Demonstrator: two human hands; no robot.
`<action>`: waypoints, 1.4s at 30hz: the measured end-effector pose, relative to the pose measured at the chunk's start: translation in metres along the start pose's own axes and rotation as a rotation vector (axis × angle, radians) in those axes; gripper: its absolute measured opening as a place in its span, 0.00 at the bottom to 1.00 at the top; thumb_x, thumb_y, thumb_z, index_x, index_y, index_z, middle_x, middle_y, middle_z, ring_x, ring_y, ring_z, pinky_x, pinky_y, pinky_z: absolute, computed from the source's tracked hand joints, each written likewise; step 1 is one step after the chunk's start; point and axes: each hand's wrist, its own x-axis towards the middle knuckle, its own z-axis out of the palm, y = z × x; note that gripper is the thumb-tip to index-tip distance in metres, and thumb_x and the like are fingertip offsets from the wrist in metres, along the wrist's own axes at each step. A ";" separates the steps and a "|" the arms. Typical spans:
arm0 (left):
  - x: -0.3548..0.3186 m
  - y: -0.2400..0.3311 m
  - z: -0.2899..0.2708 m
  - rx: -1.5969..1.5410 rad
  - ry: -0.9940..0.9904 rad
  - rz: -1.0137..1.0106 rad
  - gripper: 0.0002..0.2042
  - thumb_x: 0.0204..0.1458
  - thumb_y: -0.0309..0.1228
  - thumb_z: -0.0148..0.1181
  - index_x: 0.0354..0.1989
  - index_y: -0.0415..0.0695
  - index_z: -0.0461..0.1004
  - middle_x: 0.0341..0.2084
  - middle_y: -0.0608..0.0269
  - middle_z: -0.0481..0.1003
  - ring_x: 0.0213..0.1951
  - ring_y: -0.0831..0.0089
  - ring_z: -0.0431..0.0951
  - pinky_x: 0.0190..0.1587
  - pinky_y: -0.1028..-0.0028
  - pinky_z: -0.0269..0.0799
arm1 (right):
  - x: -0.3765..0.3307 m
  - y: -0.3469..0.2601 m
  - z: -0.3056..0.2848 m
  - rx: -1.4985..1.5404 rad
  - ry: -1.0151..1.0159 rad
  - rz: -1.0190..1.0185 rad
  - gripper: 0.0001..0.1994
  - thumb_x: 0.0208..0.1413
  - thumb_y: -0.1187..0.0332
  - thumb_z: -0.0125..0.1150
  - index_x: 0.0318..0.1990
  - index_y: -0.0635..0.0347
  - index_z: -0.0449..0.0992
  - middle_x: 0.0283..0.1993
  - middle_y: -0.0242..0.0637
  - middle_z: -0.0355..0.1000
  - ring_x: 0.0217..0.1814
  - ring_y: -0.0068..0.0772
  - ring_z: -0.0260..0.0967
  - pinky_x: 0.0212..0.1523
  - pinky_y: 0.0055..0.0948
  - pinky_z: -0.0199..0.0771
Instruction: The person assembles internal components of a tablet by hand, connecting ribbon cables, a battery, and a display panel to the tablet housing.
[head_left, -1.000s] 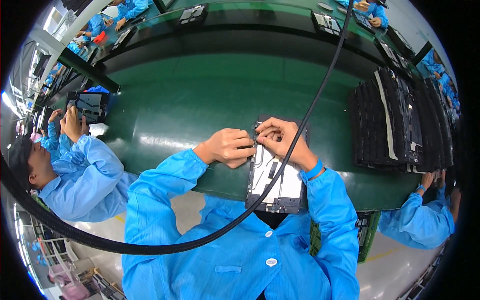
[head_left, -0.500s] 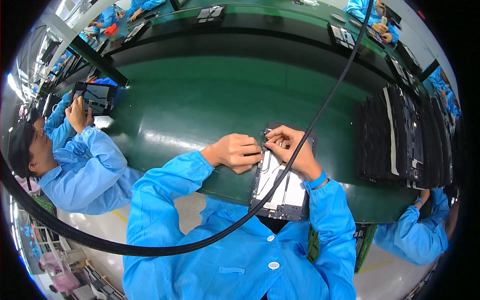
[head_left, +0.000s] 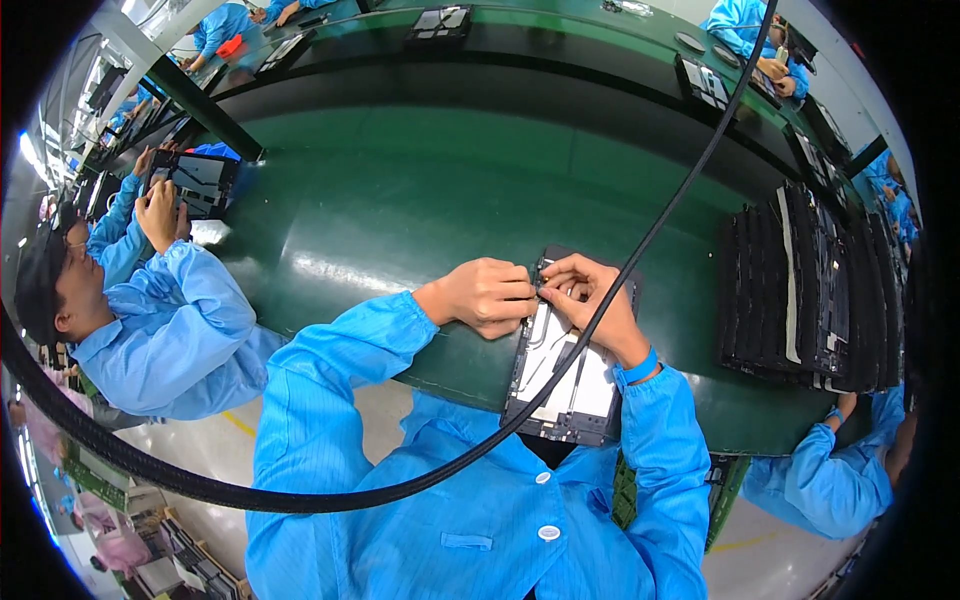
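An opened tablet-like device (head_left: 556, 385), with a dark frame and a broad silvery-white inner face, lies on the green table against my front. My left hand (head_left: 490, 298) is curled at its upper left edge, fingertips pressed together. From the right, my right hand (head_left: 592, 305) reaches over the upper part of the device, thumb and forefinger pinched close to the left fingertips. Whatever lies between the fingers of either hand is too small or hidden to make out. A blue band (head_left: 637, 368) circles my right wrist.
At the right stands a row of stacked dark device panels (head_left: 780, 290). A black cable (head_left: 660, 215) crosses the view in front of everything. To the left, a co-worker in blue (head_left: 170, 330) holds a similar device (head_left: 200, 185). Beyond the green table (head_left: 400, 190) runs a dark rail with more devices.
Both hands stay at the device's upper left edge, fingers slightly shifted and closer together. The whole view has moved a little.
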 end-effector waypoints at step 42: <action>0.015 0.154 0.000 -0.196 -0.229 -0.340 0.28 0.54 0.40 0.70 0.67 0.55 0.81 0.67 0.51 0.75 0.67 0.48 0.75 0.69 0.44 0.72 | -0.096 -0.069 -0.047 -0.568 0.681 -0.445 0.25 0.50 0.76 0.78 0.59 0.57 0.83 0.62 0.44 0.75 0.40 0.29 0.74 0.37 0.28 0.75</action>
